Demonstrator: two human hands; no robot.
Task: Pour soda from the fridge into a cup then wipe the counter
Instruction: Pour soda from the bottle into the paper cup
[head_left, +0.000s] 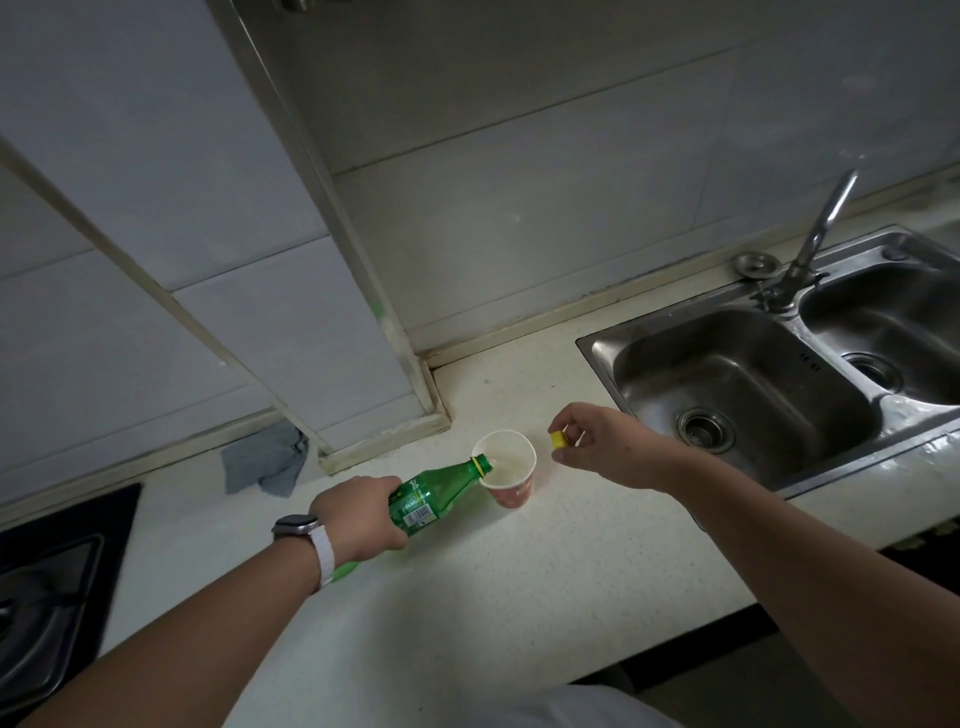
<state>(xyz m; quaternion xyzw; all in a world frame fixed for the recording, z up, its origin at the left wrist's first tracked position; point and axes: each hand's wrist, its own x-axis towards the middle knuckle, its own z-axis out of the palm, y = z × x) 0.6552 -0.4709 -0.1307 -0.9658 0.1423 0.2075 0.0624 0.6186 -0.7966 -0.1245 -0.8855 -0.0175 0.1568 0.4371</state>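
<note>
A green soda bottle is tilted almost flat, its open mouth with a yellow ring resting over the rim of a paper cup. My left hand, with a watch on the wrist, grips the bottle's body. The cup is white inside and red outside, stands upright on the white counter, and holds pale liquid. Just right of the cup, my right hand pinches the yellow bottle cap between thumb and fingers. A grey cloth lies crumpled on the counter at the back left.
A steel double sink with a tap fills the right side. A black stove top sits at the left edge. A tiled pillar corner juts onto the counter just behind the cup.
</note>
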